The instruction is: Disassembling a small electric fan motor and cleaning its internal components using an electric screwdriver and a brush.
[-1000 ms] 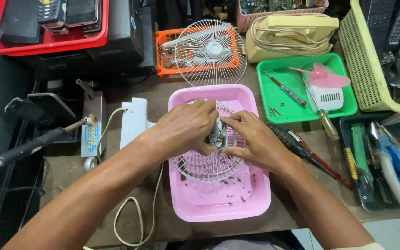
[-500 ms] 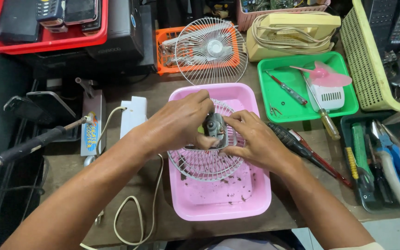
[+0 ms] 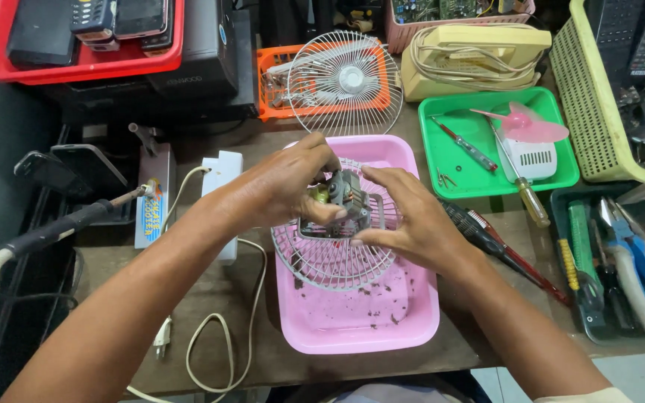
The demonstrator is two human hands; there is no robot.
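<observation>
Here, left hand (image 3: 293,183): gripping the boxy metal fan motor (image 3: 343,200).
Right hand (image 3: 404,220): clasping the round wire grille (image 3: 334,257).
Tray (image 3: 360,321): smooth pink plastic, lying crumb-speckled.

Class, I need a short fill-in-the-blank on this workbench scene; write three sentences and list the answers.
1. Both hands hold a small fan motor over a ____ tub.
2. The fan blade lying in the green tray is ____.
3. The detached wire grille leans on an ____ basket.
Answers: pink; pink; orange.

A brown wooden workbench (image 3: 263,358) under even light, with pale tiled floor (image 3: 621,373) beyond its edge.
</observation>
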